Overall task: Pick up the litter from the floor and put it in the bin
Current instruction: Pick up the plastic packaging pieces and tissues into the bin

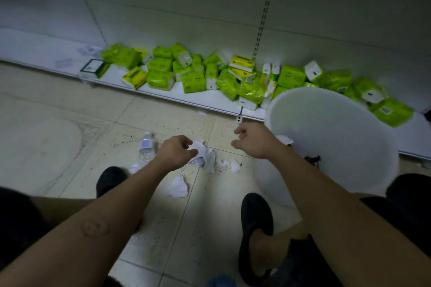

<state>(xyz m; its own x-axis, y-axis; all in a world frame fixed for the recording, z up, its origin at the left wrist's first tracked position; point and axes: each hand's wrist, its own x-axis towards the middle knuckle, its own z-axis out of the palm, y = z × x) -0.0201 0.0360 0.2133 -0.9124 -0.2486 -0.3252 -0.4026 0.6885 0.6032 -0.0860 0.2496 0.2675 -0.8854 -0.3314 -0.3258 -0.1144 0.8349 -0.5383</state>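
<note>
A: Holding anything in your hands?
B: My left hand [177, 152] pinches a crumpled tissue [201, 146] low over the floor [58, 147]. My right hand [251, 140] is loose-fingered and empty, just beside the rim of the white bin [331, 133].
A: And the other litter?
B: A plastic bottle [147, 148] lies left of my left hand, and more tissue wads [179, 187] lie on the tiles nearer me.
</note>
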